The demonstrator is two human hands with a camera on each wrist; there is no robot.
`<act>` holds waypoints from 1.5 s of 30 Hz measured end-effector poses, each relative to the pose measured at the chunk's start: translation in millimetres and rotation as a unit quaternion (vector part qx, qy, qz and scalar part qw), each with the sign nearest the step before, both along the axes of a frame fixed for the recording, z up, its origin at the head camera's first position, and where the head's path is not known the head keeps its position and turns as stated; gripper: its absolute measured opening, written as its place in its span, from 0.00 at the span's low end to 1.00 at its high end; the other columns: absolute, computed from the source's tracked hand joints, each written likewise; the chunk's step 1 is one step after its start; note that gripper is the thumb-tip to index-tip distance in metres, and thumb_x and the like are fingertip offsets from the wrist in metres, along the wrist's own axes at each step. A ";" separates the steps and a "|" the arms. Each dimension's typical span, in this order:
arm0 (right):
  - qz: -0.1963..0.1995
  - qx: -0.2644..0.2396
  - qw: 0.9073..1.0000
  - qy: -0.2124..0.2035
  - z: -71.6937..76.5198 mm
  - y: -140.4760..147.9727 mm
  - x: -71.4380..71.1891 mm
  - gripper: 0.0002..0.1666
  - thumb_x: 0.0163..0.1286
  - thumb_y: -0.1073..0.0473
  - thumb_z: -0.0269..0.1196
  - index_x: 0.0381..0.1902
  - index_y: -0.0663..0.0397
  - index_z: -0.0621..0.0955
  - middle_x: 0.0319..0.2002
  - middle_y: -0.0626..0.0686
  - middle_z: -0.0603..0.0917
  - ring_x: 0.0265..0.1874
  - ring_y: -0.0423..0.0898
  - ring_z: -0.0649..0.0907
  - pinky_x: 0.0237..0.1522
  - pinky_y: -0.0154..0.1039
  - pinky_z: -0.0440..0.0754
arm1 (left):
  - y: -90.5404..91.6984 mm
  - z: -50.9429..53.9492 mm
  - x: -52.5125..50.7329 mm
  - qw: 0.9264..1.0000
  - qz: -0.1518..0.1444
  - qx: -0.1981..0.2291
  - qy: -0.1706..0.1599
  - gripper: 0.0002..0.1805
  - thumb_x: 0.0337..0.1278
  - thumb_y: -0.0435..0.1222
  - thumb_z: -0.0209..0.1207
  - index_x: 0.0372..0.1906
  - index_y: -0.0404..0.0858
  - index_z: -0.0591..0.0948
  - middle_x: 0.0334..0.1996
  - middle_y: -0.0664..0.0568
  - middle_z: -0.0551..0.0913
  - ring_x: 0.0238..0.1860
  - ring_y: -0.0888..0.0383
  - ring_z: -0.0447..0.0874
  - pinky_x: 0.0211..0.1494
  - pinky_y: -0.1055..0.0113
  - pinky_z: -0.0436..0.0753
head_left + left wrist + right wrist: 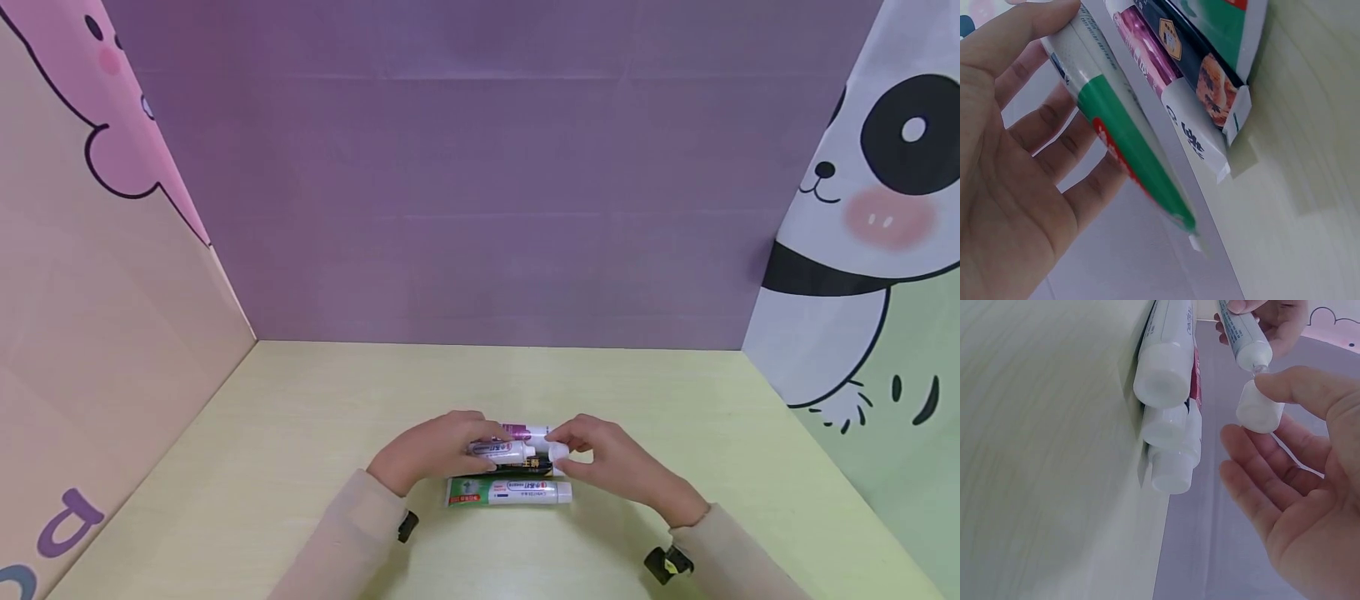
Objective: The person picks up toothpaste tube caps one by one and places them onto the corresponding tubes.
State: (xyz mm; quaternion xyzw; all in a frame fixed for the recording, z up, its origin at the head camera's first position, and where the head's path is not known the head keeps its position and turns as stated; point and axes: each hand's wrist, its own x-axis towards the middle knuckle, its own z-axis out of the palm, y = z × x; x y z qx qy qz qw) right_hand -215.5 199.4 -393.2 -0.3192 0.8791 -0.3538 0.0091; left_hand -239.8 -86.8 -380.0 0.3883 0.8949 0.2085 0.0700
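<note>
My left hand (441,450) holds a white and green toothpaste tube (1113,119) between thumb and fingers, raised above the other tubes. Opposite it, my right hand (621,461) pinches a white cap (1260,407) between thumb and fingers. In the right wrist view the tube's bare nozzle (1260,370) shows just above the cap; whether they still touch I cannot tell. Below lie a purple and white tube (534,432), a black tube (536,468) and another green and white tube (517,492), side by side, their white caps toward the right.
The three tubes lie on a pale wood-grain table (315,400). A purple panel (480,183) closes off the back. Cartoon-printed panels stand at the left (112,292) and right (862,317) sides.
</note>
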 end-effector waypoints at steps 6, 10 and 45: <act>0.004 -0.015 1.000 -0.019 -3.3 -4.7 -0.6 0.15 0.65 0.63 0.70 0.48 0.55 0.81 0.44 0.45 0.82 0.41 0.42 0.83 0.48 0.44 0.83 | 3.2 -2.8 0.5 1.000 -0.007 -0.005 0.005 0.20 0.62 0.38 0.67 0.59 0.46 0.83 0.39 0.59 0.79 0.37 0.64 0.74 0.45 0.69 0.79; 0.002 -0.022 0.999 -0.027 -4.6 -7.8 -0.9 0.14 0.64 0.64 0.71 0.44 0.53 0.79 0.43 0.46 0.82 0.41 0.44 0.82 0.48 0.47 0.83 | 5.1 -4.4 0.2 1.000 -0.011 -0.005 0.009 0.20 0.62 0.37 0.67 0.59 0.46 0.83 0.38 0.59 0.79 0.37 0.65 0.74 0.44 0.70 0.78; 0.020 -0.038 0.996 -0.073 -9.6 -13.3 -2.5 0.10 0.75 0.53 0.62 0.43 0.53 0.81 0.33 0.45 0.83 0.31 0.40 0.80 0.34 0.34 0.79 | 11.3 -1.0 3.6 1.000 -0.012 -0.005 0.022 0.19 0.62 0.38 0.67 0.58 0.46 0.84 0.41 0.60 0.80 0.38 0.65 0.74 0.46 0.70 0.79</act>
